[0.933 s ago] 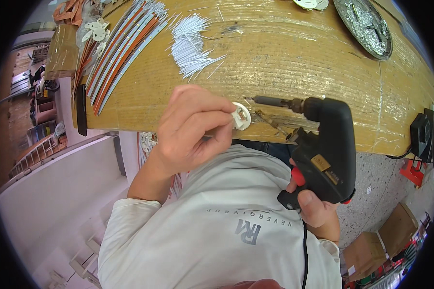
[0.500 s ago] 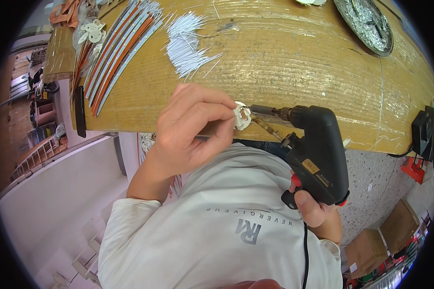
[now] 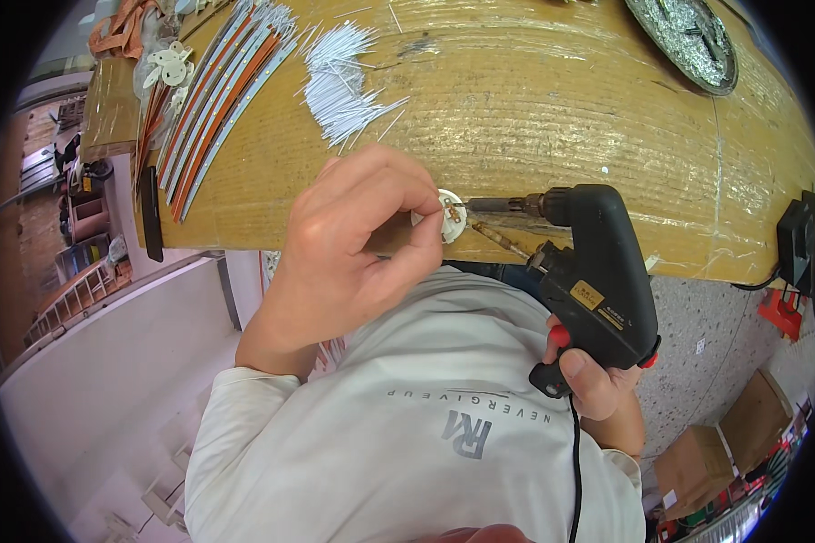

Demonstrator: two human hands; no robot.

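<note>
A small white round part [image 3: 451, 228] with copper-coloured contacts lies by the table's near edge. My left hand [image 3: 358, 240] is closed in a pinch at its left rim, thumb against forefinger. What sits between those fingertips is hidden. My right hand [image 3: 596, 385] grips a black soldering gun [image 3: 607, 281] by its handle, near the red trigger. The gun's dark tip [image 3: 491, 204] reaches leftward to the contacts. Below it, a thin brass-coloured feed tube [image 3: 498, 238] slants toward the same part.
A heap of thin white wires [image 3: 342, 86] lies beyond my left hand. Orange and white LED strips [image 3: 226, 104] are stacked at the left. A round metal dish [image 3: 684, 41] stands far right; a black box-shaped device [image 3: 795, 240] sits by the right edge. A cord [image 3: 577, 471] hangs from the gun.
The gun's body has shifted slightly, its tip staying at the round part. My left hand has moved a little left, with its fingers still pinched.
</note>
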